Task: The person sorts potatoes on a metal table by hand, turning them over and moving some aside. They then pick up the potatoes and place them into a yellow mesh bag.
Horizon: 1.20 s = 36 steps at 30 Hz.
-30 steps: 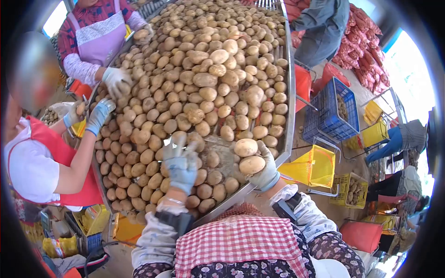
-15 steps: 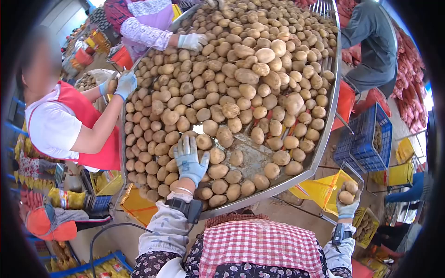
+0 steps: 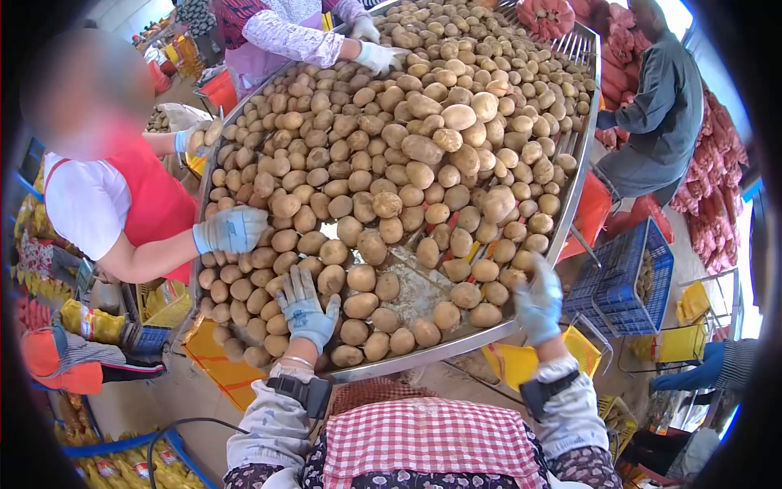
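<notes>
A metal sorting table [image 3: 423, 359] with a raised rim bears a heap of brown potatoes [image 3: 420, 148]. My left hand [image 3: 305, 314], in a pale blue and grey glove, lies on the potatoes near the front left, fingers spread and gripping none. My right hand [image 3: 538, 306], gloved alike and a little blurred, is over the table's front right rim, fingers stretched towards the nearest potatoes; no potato shows in it. Below that rim hangs a yellow mesh bag [image 3: 509, 364]. A bare patch of metal [image 3: 419, 285] shows between my hands.
At left, a person in a red apron [image 3: 159, 200] has gloved hands at the potatoes. Another person's gloved hands [image 3: 379, 57] work at the far side. A person in grey [image 3: 664, 106] is at right, near blue crates [image 3: 623, 281] and red mesh sacks [image 3: 717, 179].
My right hand has come from beside the table, where it held potatoes, to the front right rim without them. The red-aproned person's near hand has moved down onto the potatoes.
</notes>
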### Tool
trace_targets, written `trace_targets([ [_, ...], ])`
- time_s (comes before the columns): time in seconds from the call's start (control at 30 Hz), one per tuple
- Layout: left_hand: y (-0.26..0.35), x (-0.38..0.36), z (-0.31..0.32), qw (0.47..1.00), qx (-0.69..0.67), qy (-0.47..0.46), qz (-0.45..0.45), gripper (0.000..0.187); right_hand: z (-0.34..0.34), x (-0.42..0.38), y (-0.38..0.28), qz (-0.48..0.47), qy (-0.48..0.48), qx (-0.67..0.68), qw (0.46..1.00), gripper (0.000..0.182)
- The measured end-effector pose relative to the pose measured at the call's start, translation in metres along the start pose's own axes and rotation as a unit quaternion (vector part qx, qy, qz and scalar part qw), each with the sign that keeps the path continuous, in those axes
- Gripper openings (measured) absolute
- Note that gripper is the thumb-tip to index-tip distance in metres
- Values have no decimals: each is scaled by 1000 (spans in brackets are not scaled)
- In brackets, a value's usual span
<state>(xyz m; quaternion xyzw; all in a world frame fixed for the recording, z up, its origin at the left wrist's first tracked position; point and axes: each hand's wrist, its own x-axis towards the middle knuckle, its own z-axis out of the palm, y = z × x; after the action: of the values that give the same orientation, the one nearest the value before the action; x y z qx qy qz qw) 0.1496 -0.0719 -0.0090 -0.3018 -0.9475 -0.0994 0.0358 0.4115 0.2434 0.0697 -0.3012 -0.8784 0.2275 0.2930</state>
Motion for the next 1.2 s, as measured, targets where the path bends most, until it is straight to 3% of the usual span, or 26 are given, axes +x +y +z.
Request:
trace_targets([
  [0.03, 7, 6, -3, 999, 23, -29, -24, 88, 10, 18, -12, -110, -37, -13, 993, 59],
  [0.13, 5, -2, -13, 999, -40, -21, 30, 83, 77, 34, -30, -61, -64, -162, 983, 71],
  [0.17, -6, -8, -9, 994, -88, -25, 53, 81, 95, 25, -43, -7, -131, -130, 983, 73],
  [0.2, -13, -16, -11, 995, -90, -22, 48, 81, 94, 19, -73, -29, -162, -216, 962, 70],
  [0.27, -22, -36, -23, 995, -57, -5, 85, 77, 86, 6, -84, -131, -208, -122, 962, 56],
  [0.3, -24, -43, -26, 996, -66, -16, 61, 77, 87, 8, -84, -133, -213, -123, 960, 56],
  [0.37, -27, -54, -29, 997, -59, -20, 45, 77, 83, 23, -86, -180, -228, 77, 954, 41],
  [0.4, -29, -60, -30, 998, -49, -27, 33, 77, 82, 47, -90, -264, -109, 54, 957, 33],
  [0.43, -31, -65, -29, 998, -36, -4, 47, 78, 91, 72, -88, -207, -87, 80, 971, 33],
  [0.53, -31, -67, -29, 1000, -13, -8, 11, 78, 130, 107, -58, -59, 50, -190, 979, 47],
  [0.6, -41, -63, -23, 1000, -7, -6, 2, 79, 143, 66, -71, -93, -138, -203, 965, 54],
  [0.67, -47, -60, -20, 1000, -20, -4, -3, 80, 134, 40, -85, -52, -230, -162, 958, 44],
  [0.77, -47, -53, -24, 999, -36, -1, -10, 82, 138, 65, -66, -152, -101, 8, 983, 29],
  [0.8, -44, -49, -28, 998, -57, 6, -6, 82, 146, 84, -70, -156, -95, 93, 979, 32],
  [0.9, -12, -23, -39, 993, -107, -13, 55, 83, 158, 109, -132, -144, -139, 76, 977, 42],
  [0.97, -17, -10, -32, 988, -127, -10, 87, 82, 179, 108, -154, -279, -209, -175, 921, 52],
  [1.07, -28, -5, -23, 995, -80, -1, 52, 83, 196, 78, -145, -303, -191, -191, 914, 57],
  [1.13, -43, -13, -35, 1000, -1, -18, 14, 79, 187, 56, -136, -301, -228, -173, 910, 55],
  [1.2, -54, -23, -45, 1000, 6, -16, 15, 71, 174, 33, -127, -311, -266, -49, 911, 55],
])
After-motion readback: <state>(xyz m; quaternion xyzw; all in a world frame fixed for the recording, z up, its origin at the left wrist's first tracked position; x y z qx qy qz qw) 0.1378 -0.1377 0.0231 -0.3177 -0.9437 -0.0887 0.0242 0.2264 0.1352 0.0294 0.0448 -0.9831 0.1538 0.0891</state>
